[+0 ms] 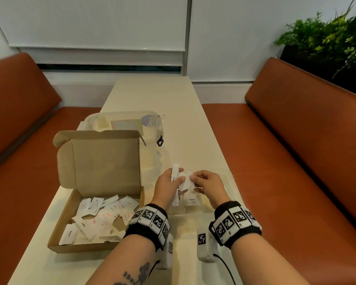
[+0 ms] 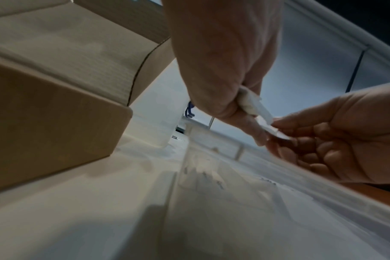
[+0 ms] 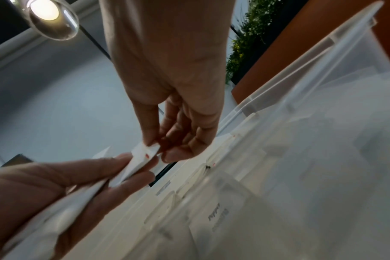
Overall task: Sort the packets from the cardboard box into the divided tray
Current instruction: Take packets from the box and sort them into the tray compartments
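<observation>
Not far along, I'd say. The cardboard box at lower left of the head view is loaded with white packets, a loose heap with red "Salt" print plus a few "Sugar" and "Pepper" ones. The clear divided tray sits just right of the box on the worktop, under the hands, and only a couple of packets show in it: a "Pepper" packet in 1 compartment and what looks like a sugar stick in the compartment to its left. How many more are in there I can't tell, the plastic is see-through and blurry.

Both hands are over the tray, mid-frame. The left hand has its fingers curled round a small bunch of packets, a sugar stick poking up. The right hand pinches 1 flat packet from that bunch between thumb and fingertips; the right wrist view shows a red mark on it, so probably salt.

So most of the sorting is left.
</observation>
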`<state>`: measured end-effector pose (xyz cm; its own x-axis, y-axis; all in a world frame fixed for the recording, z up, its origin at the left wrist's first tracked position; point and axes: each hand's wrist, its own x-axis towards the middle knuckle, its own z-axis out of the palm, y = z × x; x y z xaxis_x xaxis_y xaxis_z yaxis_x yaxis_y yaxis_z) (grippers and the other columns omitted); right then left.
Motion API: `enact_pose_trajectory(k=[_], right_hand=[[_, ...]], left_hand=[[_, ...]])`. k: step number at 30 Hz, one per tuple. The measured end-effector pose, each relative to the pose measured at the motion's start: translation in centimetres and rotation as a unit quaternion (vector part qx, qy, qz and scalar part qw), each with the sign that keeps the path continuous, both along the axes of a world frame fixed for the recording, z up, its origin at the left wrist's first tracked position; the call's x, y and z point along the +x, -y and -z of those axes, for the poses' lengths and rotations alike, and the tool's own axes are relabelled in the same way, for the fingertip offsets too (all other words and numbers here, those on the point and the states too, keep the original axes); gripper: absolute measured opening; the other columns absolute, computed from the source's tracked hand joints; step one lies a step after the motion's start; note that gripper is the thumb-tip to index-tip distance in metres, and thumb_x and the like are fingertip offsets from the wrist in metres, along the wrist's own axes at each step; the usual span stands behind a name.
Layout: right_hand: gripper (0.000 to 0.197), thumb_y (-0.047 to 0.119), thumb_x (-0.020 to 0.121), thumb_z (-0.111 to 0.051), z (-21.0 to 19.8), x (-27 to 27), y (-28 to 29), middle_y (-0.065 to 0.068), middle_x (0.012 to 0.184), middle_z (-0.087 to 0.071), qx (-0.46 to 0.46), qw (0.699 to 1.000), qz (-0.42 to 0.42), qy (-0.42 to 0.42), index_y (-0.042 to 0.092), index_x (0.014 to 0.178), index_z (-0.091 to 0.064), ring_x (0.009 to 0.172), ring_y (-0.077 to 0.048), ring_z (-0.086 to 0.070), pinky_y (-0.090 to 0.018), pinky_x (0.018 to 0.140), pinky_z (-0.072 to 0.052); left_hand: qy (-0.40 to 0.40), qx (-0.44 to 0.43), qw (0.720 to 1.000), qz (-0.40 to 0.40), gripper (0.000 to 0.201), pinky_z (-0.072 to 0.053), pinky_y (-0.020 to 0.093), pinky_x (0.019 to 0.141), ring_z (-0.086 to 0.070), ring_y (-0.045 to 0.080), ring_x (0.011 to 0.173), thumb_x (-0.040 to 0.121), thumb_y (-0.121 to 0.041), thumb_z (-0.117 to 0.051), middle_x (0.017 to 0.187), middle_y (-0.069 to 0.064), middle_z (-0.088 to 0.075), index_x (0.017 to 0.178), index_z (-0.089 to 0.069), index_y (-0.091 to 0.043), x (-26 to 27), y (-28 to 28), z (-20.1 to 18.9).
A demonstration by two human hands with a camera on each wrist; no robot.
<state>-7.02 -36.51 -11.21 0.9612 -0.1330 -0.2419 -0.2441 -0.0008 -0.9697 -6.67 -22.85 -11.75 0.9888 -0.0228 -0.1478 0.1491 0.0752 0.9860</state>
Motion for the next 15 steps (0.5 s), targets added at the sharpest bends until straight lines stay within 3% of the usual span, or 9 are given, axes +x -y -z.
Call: enact_pose_trajectory(k=[3,6,10,15], right_hand=[[0.008,0.005,0.091,-0.057,0.0,0.3,0.0,-0.010,0.085,-0.063,-0.023,0.999,0.031,-0.008,0.010,0.085,-0.057,0.069,-0.019,-0.061,-0.022,0.059,-0.056],[0.013,0.000,0.087,-0.060,0.0,0.2,0.3,-0.012,0.080,-0.064,-0.010,0.998,0.058,0.003,0.009,0.095,-0.055,0.067,-0.019,-0.062,-0.024,0.059,-0.058],[0.023,-0.005,0.083,-0.064,0.1,-0.2,0.6,-0.014,0.078,-0.066,0.028,0.998,0.060,0.016,0.005,0.102,-0.056,0.066,-0.020,-0.065,-0.026,0.060,-0.059],[0.030,-0.010,0.083,-0.062,0.5,-0.5,0.6,-0.013,0.083,-0.064,0.103,0.991,0.078,0.025,0.007,0.108,-0.058,0.068,-0.019,-0.066,-0.025,0.063,-0.059]], left_hand=[[0.003,0.017,0.999,-0.030,0.020,-0.055,0.019,0.055,-0.063,0.018,0.087,0.092,0.001,-0.053,0.103,0.013,-0.063,0.105,-0.061,-0.012,0.2,-0.1,0.4],[-0.008,0.009,0.998,-0.060,0.024,-0.059,0.030,0.063,-0.064,0.020,0.085,0.094,0.002,-0.047,0.097,0.011,-0.063,0.100,-0.062,-0.014,0.3,-0.3,0.7],[-0.022,0.020,0.999,-0.041,0.026,-0.058,0.034,0.063,-0.063,0.027,0.085,0.095,0.002,-0.044,0.094,0.017,-0.062,0.085,-0.064,-0.011,0.6,-0.1,0.6],[-0.048,-0.010,0.999,0.009,0.010,-0.060,0.032,0.070,-0.062,0.028,0.097,0.093,-0.004,-0.056,0.102,0.017,-0.063,0.092,-0.065,-0.005,0.4,0.8,0.4]])
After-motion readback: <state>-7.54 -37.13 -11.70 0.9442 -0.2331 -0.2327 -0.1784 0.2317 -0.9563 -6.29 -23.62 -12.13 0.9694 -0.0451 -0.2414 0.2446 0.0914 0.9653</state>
